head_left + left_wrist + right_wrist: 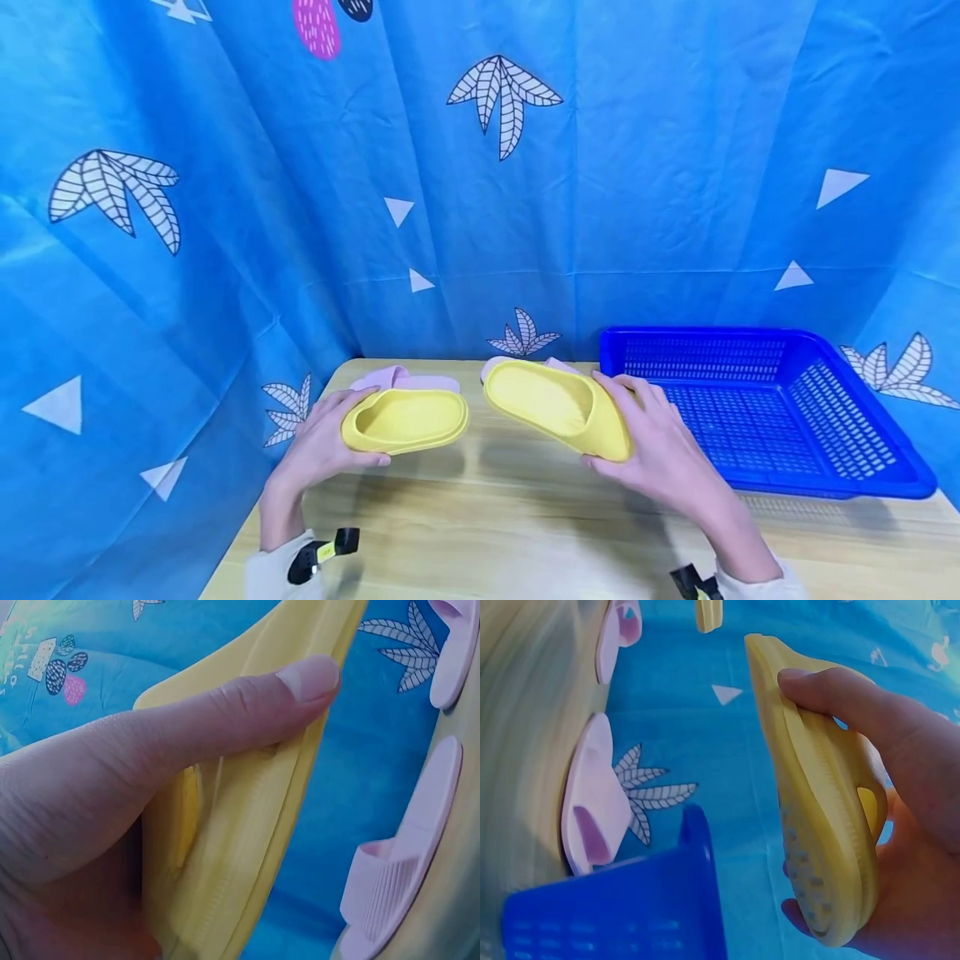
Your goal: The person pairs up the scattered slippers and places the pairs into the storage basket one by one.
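Note:
Two yellow slippers are held above the table, their heel ends pointing toward each other. My left hand (324, 437) grips the left yellow slipper (412, 417) by its toe end, the thumb laid along the side of its sole in the left wrist view. By its toe end too, my right hand (660, 442) grips the right yellow slipper (540, 396), which tilts down to the right. Behind them on the table lie a left pink slipper (382, 889) and a right pink slipper (596, 795), both partly hidden in the head view by the yellow ones.
A blue plastic basket (892, 417) with mesh walls stands on the right of the wooden table (480, 533), close to my right hand. Blue patterned cloth (637, 167) hangs behind the table and along its left side.

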Motion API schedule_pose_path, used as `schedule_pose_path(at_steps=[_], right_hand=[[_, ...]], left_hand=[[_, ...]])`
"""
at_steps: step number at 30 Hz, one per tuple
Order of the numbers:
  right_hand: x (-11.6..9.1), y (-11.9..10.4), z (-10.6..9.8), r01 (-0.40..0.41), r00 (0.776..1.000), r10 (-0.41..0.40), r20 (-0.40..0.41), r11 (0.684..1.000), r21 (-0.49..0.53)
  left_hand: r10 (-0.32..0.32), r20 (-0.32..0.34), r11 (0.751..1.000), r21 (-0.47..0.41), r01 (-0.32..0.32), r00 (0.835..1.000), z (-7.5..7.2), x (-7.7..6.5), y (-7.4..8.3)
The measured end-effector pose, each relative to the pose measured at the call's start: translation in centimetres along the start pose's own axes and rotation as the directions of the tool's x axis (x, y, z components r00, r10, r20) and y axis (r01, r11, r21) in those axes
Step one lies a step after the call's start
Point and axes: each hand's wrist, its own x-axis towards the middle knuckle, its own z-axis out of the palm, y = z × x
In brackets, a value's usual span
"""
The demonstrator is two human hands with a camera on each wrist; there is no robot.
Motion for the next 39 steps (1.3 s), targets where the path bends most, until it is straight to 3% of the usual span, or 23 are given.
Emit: schedule_pose_path(at_steps=[16, 30, 39], right_hand=[[-0.2, 1.4, -1.8, 0.017, 1.000, -0.017, -0.013, 1.000, 0.025], [-0.6, 2.8, -3.1, 0.025, 0.999, -0.024, -0.023, 0.999, 0.047], [-0.7, 3.2, -3.8, 0.023, 1.000, -0.023, -0.014, 0.998, 0.051]], left_hand=[[0.052, -0.046, 0.999, 0.000, -0.052, 0.998, 0.0, 0.9, 1.7], [0.092, -0.152, 0.993, -0.060, -0.102, 0.984, 0.0, 1.7, 3.1], [0.096, -0.194, 0.994, -0.040, -0.105, 0.976, 0.1, 1.7, 4.0]])
